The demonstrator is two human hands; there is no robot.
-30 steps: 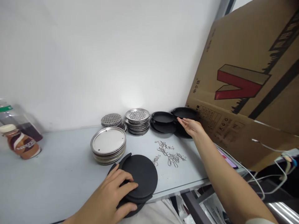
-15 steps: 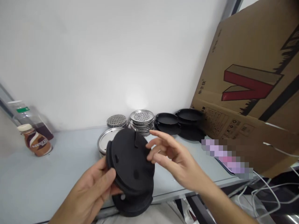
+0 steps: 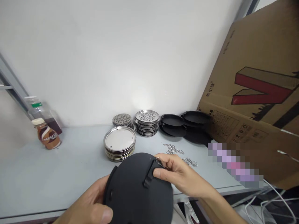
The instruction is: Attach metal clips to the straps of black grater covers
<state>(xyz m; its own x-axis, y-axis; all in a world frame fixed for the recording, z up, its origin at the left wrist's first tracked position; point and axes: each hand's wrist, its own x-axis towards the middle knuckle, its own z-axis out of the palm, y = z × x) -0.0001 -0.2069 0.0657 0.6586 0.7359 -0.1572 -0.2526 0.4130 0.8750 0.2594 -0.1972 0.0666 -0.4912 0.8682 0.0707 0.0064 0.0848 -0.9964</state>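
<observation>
A black round plate (image 3: 137,193), dished with a raised lip, is tilted up close to me; its lower edge is cut off by the picture. My left hand (image 3: 91,202) grips its left rim, thumb in front. At its upper right, my right hand (image 3: 173,171) presses its thumb beside a narrow black clip (image 3: 149,174) on the plate's face, fingers behind the edge. Between thumb and fingers shows a small metal wire ring (image 3: 160,162). Just past the plate stands a stack of silver round discs (image 3: 119,138), and loose metal wire hooks (image 3: 173,149) lie to the right.
Against the wall are perforated metal discs (image 3: 147,117), patterned grey discs (image 3: 121,119) and black round pans (image 3: 172,120). Two bottles, one a brown drink bottle (image 3: 49,137), stand left on the table (image 3: 70,171). A large cardboard box (image 3: 252,118) leans at right, beside a blurred-out object (image 3: 235,165).
The black plate has come lower and nearer. My right hand, apart with spread fingers before, now holds its upper right edge at the clip. The view has shifted, uncovering the silver stack and wire hooks.
</observation>
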